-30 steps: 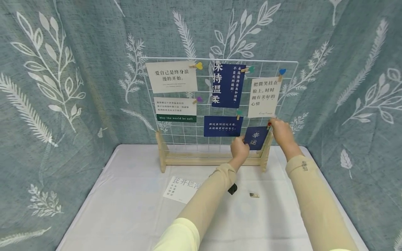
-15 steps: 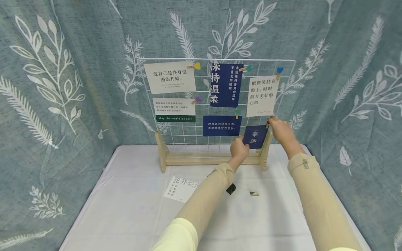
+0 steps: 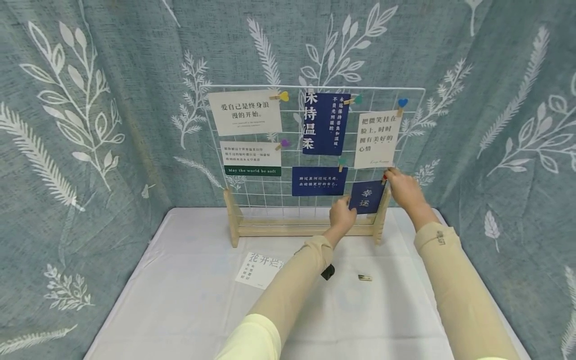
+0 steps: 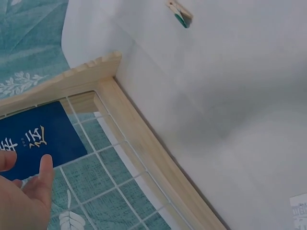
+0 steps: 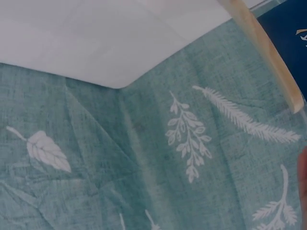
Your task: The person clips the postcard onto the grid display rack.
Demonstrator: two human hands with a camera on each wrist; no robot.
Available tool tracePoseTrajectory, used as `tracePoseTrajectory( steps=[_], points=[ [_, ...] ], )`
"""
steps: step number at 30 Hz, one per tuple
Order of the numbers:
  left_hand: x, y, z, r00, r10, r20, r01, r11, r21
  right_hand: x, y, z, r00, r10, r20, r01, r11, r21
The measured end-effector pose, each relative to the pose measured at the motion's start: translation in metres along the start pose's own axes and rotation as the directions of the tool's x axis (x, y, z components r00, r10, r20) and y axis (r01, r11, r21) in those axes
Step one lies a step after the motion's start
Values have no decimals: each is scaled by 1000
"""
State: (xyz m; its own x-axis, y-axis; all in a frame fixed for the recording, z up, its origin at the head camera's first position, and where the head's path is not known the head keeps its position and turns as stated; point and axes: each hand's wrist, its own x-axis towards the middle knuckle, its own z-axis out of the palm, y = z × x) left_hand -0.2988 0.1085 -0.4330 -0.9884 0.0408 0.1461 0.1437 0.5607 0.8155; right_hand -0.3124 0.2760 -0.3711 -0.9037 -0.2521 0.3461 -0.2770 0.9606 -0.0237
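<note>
A dark blue card (image 3: 365, 202) with light lettering stands against the lower right of the white wire grid (image 3: 288, 212). My left hand (image 3: 343, 214) holds it at its left edge; in the left wrist view the fingers of the left hand (image 4: 29, 201) lie at the edge of the blue card (image 4: 53, 132). At the card's upper right corner my right hand (image 3: 406, 190) pinches a small clothespin (image 3: 385, 177) with a red ornament. Whether the clothespin bites the wire is hidden by the fingers. The right wrist view catches only a sliver of the right hand (image 5: 303, 187).
Several cards, such as a blue card (image 3: 319, 181) and a white card (image 3: 377, 140), hang on the grid by clothespins. A wooden base (image 3: 306, 230) carries the grid. On the tablecloth lie a white card (image 3: 258, 272), a loose clothespin (image 3: 365, 278) and a black object (image 3: 328, 272).
Both hands stay at the blue card and the red clothespin, with barely any movement. The whole head view shifts slightly.
</note>
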Motion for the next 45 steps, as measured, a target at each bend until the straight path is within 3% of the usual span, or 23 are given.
tracePoseTrajectory(
  steps=[4, 9, 13, 19, 30, 41, 45],
  points=[
    [-2, -5, -3, 1000, 11, 18, -11, 1000, 27, -3, -1, 3, 999, 13, -35, -12, 1000, 14],
    [-3, -13, -9, 1000, 6, -3, -6, 999, 54, -6, -1, 5, 995, 1, -95, 2, 999, 37],
    [-4, -21, -18, 999, 23, -23, -21, 998, 64, -8, -1, 7, 988, -21, -156, 28, 998, 47],
    [-5, -35, -33, 1000, -2, -27, 5, 996, 94, -11, -2, 10, 971, -62, -229, 73, 997, 39],
    [-12, -55, -61, 1000, -3, 9, 2, 996, 92, -18, 1, 15, 966, -102, -238, 112, 993, 26],
    [-17, -81, -95, 999, -28, -38, 32, 994, 103, -36, 2, 19, 936, -120, -330, 141, 989, 38],
    [-19, -91, -109, 997, -44, -57, 50, 994, 102, -41, 2, 22, 936, -116, -334, 138, 989, 44]
  ],
)
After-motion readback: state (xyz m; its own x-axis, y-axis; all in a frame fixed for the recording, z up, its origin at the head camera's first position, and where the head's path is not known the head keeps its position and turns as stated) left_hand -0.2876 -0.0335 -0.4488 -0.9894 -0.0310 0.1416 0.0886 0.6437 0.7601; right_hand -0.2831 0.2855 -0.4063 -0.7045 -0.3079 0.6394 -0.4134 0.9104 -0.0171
